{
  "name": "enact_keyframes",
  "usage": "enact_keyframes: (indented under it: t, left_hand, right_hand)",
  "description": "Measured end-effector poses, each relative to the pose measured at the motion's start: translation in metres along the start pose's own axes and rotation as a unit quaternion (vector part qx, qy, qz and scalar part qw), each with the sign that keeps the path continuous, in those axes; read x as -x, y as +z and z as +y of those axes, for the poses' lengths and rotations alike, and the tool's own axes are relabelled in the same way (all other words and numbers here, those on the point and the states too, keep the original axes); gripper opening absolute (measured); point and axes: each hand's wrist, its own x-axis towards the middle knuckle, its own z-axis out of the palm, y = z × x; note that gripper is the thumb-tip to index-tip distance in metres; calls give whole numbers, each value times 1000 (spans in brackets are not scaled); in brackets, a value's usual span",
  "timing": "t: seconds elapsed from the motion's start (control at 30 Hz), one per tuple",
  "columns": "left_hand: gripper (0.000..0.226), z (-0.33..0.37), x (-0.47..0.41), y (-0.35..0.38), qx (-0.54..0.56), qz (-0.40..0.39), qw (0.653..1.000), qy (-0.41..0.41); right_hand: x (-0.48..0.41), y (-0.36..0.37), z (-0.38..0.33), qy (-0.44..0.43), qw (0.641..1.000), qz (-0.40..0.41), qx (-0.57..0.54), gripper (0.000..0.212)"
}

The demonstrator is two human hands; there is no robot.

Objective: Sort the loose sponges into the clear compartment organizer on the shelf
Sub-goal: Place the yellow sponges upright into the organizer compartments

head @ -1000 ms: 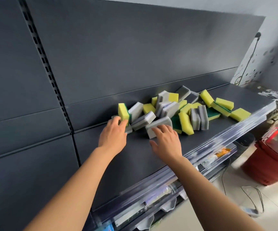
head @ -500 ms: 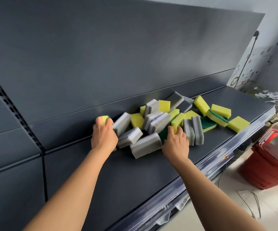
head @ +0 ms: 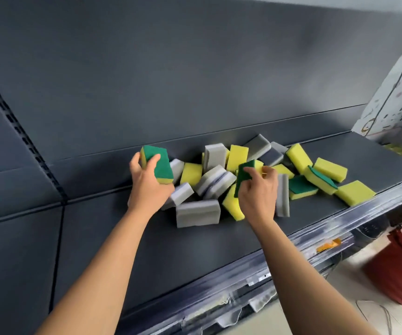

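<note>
A pile of loose sponges lies on the dark shelf (head: 147, 238), some grey (head: 197, 212), some yellow with a green face (head: 354, 195). My left hand (head: 150, 189) is at the pile's left end, lifted and closed around a yellow-and-green sponge (head: 160, 163) with its green side facing me. My right hand (head: 258, 192) is over the pile's middle, its fingers closed on a second yellow-and-green sponge (head: 244, 174) held on edge. No clear compartment organizer shows in the view.
A clear plastic strip (head: 340, 223) runs along the shelf's front edge. Dark back panels rise behind the pile. A red container (head: 398, 269) stands on the floor at lower right, with cables near it. A patterned white wall panel (head: 393, 102) is at the right.
Both hands have lifted a yellow-and-green sponge out of the pile. The left one rose with its green face turned toward me; the right one shifted right from a grey sponge.
</note>
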Motion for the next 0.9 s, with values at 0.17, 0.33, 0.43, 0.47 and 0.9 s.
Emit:
enact_keyframes:
  t: [0.17,0.33,0.43,0.47,0.9]
  left_hand:
    - [61,7,23,-3,-2,-3,999,-48]
    - [51,5,44,-12,24,12,998,-61]
    - [41,6,58,-22,32,42,997,-51]
    - [35,6,61,-25,29,49,997,-52]
    - [26,-21,110,-73,43,154,980,-121]
  right_hand:
    - [0,-17,-20,86,952,-91,-279,41]
    - [10,-15,-32,199,839,-264,-432,59]
    - [22,-13,-35,169,805,-338,-457,59]
    - [25,-11,-37,156,801,-345,-463,58]
    - [63,34,-89,-125,934,-241,-234,39]
